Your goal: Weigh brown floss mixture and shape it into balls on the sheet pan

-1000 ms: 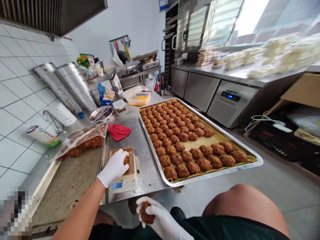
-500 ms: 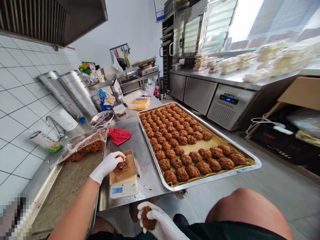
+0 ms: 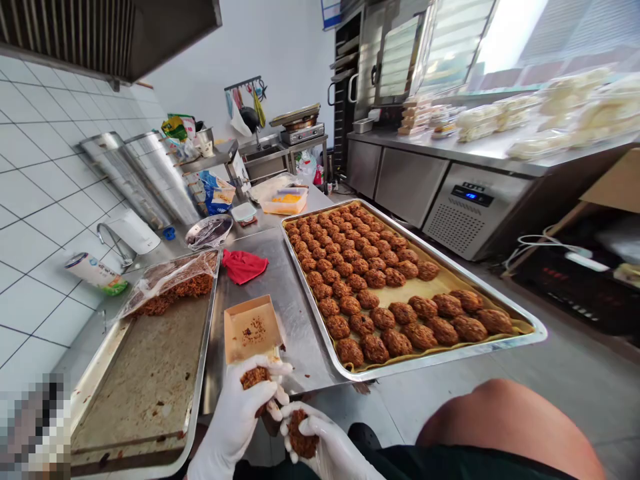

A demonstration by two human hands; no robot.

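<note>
My left hand (image 3: 240, 417), in a white glove, is closed around a lump of brown crumbly mix (image 3: 255, 378) just below the front of the table. Beside it my gloved right hand (image 3: 327, 447) cups another lump of the same mix (image 3: 300, 433). The two hands almost touch. Above them a small cardboard tray (image 3: 251, 328) with a few crumbs sits on a scale, whose display is hidden by my left hand. A large baking tray (image 3: 520, 312) lined with paper holds several rows of formed brown patties (image 3: 373, 283).
At left lies a long steel tray (image 3: 145, 373) with a plastic-covered heap of the brown mix (image 3: 167, 287) at its far end. A red cloth (image 3: 243, 265) lies behind the scale. A steel bowl (image 3: 207, 231), tubs and a sink stand further back. My knee (image 3: 510, 420) is at lower right.
My left hand lifted a lump of mix off the cardboard tray and drew it back down to my right hand. The tray now holds only crumbs. The right hand stayed put.
</note>
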